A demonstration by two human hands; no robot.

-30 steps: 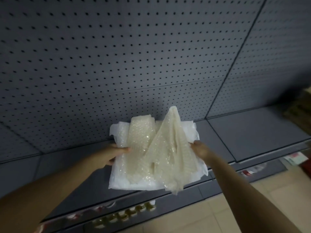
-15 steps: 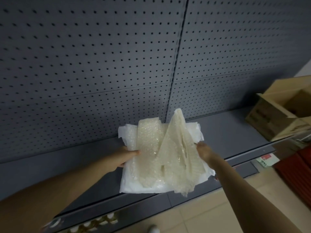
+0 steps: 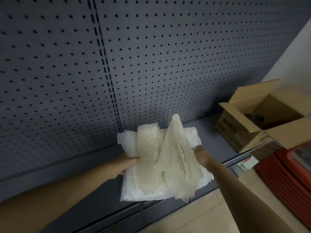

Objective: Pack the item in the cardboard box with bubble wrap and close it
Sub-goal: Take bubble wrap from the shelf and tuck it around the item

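Gripping the bubble wrap (image 3: 161, 158) bundle from both sides, the left hand (image 3: 125, 163) and right hand (image 3: 202, 156) are closed on its edges, cardboard box (image 3: 262, 118) open to the right

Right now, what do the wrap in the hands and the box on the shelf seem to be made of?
Bubble wrap: clear, glossy plastic film, shown by its small bubbles. Box: matte brown cardboard, most likely, shown by its creased open flaps.
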